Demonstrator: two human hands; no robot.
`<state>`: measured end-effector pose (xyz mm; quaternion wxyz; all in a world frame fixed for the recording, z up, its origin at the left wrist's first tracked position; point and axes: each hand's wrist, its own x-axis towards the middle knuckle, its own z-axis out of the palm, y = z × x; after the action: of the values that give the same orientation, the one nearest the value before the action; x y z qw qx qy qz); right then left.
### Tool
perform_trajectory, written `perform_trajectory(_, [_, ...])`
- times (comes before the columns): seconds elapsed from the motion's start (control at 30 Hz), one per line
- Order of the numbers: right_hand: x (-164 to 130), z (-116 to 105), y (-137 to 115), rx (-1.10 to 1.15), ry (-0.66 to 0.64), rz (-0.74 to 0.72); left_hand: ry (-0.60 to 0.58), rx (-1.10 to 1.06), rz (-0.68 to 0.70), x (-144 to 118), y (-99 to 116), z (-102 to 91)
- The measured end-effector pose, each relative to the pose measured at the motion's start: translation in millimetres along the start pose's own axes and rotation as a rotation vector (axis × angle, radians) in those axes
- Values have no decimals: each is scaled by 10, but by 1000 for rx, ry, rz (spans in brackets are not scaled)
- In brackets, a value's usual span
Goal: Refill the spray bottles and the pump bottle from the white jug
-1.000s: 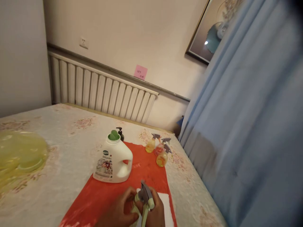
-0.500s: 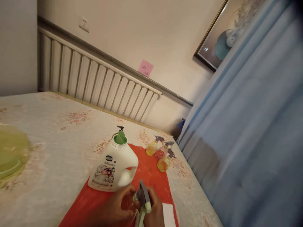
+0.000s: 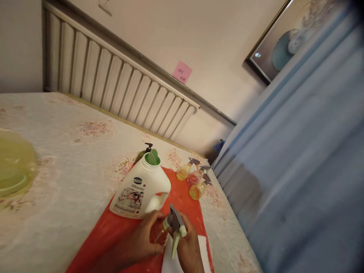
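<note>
Grips spray bottle (image 3: pixel 175 221) with left hand (image 3: pixel 145 237) around body, right hand (image 3: pixel 192 246) on trigger head, over red cloth (image 3: pixel 179 193) toward right edge of tabletop (image 3: pixel 71 182). Has white jug (image 3: pixel 148 185) beyond left hand, three other sprayers (image 3: pixel 193 177) near tabletop's far right corner.

Moulded in smooth, low-sheen plastic: a white jug-shaped bottle with handle (image 3: pixel 155 182) and a grey-and-pale-green trigger sprayer (image 3: pixel 176 220). Clear and glossy in plastic: three small, round, yellow and pink spray bottles (image 3: pixel 193 178). Slick and shiny, apparently plastic: a flat red sheet (image 3: pixel 184 203). In matt, folded cloth: a long blue curtain (image 3: pixel 287 159). In paper: a square pink note (image 3: pixel 182 72).
</note>
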<state>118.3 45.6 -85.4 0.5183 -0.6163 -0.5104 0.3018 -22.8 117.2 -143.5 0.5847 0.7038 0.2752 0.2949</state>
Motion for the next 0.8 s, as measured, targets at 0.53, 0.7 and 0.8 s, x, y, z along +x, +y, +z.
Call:
perform_trajectory(0.53, [133, -426, -171, 128, 240, -39, -10, 42, 59, -33, -49, -48])
perform_trajectory(0.7, [94, -456, -285, 159, 390, -46, 13, 36, 50, -19, -121, -56])
perform_trajectory(0.8, [91, -473, -271, 133, 444, -38, 32, 13, 46, -2, -188, -47])
